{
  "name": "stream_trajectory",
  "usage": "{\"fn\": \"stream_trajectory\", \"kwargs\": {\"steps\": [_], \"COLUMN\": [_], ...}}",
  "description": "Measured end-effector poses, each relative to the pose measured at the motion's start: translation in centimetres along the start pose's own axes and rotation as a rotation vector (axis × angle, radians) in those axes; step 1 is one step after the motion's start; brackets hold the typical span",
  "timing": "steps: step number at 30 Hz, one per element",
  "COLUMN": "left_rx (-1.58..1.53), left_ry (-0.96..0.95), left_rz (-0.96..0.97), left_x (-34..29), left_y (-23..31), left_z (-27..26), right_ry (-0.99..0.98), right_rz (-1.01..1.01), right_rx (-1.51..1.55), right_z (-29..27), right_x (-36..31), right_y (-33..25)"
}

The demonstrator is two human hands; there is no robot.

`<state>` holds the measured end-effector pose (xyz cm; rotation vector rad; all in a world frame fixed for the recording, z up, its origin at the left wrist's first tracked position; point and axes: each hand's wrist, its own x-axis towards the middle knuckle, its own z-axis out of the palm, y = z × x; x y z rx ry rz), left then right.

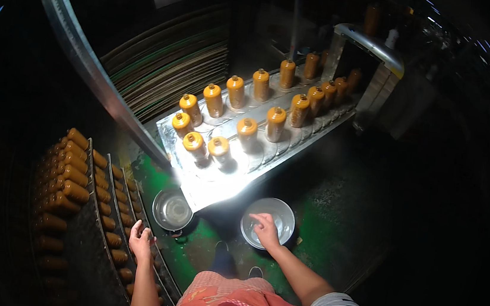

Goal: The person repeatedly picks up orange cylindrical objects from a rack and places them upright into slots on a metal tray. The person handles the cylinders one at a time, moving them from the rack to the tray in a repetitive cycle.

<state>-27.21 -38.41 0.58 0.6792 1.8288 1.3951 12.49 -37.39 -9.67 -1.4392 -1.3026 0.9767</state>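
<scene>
My left hand (140, 240) is raised beside the rack of bottles, its fingers apart and holding nothing. Above a round metal basin (289, 213), my right hand (266, 230) stretches its fingers leftward, with nothing visible in them. In front of me, orange-brown bottles with short necks, such as this bottle (218, 148), stand upright in a loop on a brightly lit metal table (208, 191). The near bottle (275, 123) on the right side belongs to a row running toward the far end. A metal pot (172, 210) sits on the floor near my left hand.
Many similar bottles (75, 191) lie stacked on their sides at the left, beside dark rack rails (98, 218). A slanted metal post (94, 77) rises at the table's left. A metal frame (370, 41) arches over its far end. Stacked sheets (174, 56) lie behind.
</scene>
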Motion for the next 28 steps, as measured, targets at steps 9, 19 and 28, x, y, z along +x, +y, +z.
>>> {"fn": "stream_trajectory", "kwargs": {"steps": [9, 19, 28], "left_rx": [-0.209, 0.750, 0.897], "left_ry": [0.498, 1.360, 1.090], "left_rz": [-0.094, -0.072, 0.060], "left_x": [-12.1, -18.7, -14.8], "left_y": [-10.4, -16.5, -19.6], "left_z": [-20.5, -55.3, -61.8], "right_ry": [-0.494, -1.286, -1.495], "right_rz": [-0.211, -0.382, -1.219], "right_rx": [0.022, 0.057, -0.069], "right_z": [9.9, 47.2, 76.3], "right_x": [-5.8, -14.9, -34.9], "right_y": [-3.7, -21.4, -30.9]}}
